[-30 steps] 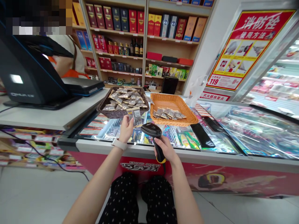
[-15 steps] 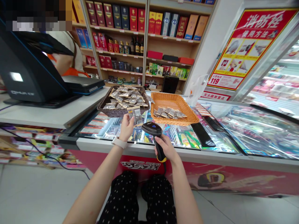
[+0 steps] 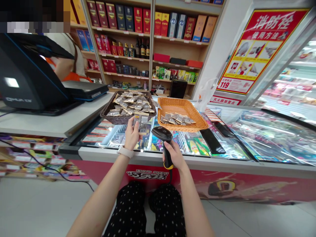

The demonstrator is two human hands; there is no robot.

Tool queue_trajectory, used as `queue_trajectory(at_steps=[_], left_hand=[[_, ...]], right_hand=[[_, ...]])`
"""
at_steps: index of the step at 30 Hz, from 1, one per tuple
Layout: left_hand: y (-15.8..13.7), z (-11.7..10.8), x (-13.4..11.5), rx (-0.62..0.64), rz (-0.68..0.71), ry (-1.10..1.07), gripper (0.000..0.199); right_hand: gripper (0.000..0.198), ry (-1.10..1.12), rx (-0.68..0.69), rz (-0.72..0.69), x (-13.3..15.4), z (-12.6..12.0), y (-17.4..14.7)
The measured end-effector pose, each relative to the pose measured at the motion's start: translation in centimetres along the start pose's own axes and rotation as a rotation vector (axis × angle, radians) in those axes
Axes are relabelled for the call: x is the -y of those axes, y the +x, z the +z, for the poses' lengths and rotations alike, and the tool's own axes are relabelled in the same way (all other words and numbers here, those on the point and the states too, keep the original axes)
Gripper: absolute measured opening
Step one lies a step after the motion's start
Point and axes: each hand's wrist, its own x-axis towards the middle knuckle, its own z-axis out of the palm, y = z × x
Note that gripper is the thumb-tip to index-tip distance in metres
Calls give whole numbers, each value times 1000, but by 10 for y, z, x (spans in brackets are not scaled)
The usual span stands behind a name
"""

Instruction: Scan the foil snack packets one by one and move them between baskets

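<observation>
Pinched in my left hand [image 3: 132, 134] is a small clear packet [image 3: 141, 123] with dark contents, held upright above the freezer's glass top. My right hand [image 3: 174, 154] wraps round the handle of a black barcode scanner [image 3: 162, 133], whose head points left toward the packet. Just behind my left hand stands a dark brown wicker basket [image 3: 106, 115] heaped with similar packets [image 3: 133, 102]. To its right, an orange wicker basket [image 3: 182, 102] has a smaller pile of packets [image 3: 176, 118] at its near end.
Two black flat objects [image 3: 212, 141] lie on the glass at right. A plastic bag [image 3: 204, 95] stands behind them. At left, a scale-like machine [image 3: 32, 79] sits on a white counter [image 3: 74, 115]. A person [image 3: 66, 59] stands behind it. Shelves of boxes [image 3: 118, 18] line the back.
My left hand has turned the packet more upright and facing me, slightly left. The scanner stays in my right hand, its head angled a little differently. The whole view has shifted slightly.
</observation>
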Motion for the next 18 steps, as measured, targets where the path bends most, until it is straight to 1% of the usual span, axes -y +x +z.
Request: queue_trajectory(at_steps=[3,5,8,11,13,16,18], left_hand=[[-2,2,-7,65,71,-7,69],[-4,3,-11,116,101,-33,73],[-6,5,-15,160,65,-81,71],[-7,10,-17,162,0,-119,67],[-6,19,-18,144,-57,-157,63],[0,43,-20,97,-138,-220,57],[4,61,-21,51,-144,-177,50]], right_hand=[[47,21,-65,-9,-1,1,0],[50,36,-105,-13,-2,1,1],[54,59,-149,-17,-3,2,2],[54,76,-171,-21,-3,3,3],[55,83,-184,-23,-2,3,3],[56,88,-207,-22,0,4,2],[57,88,-219,-21,1,5,2]])
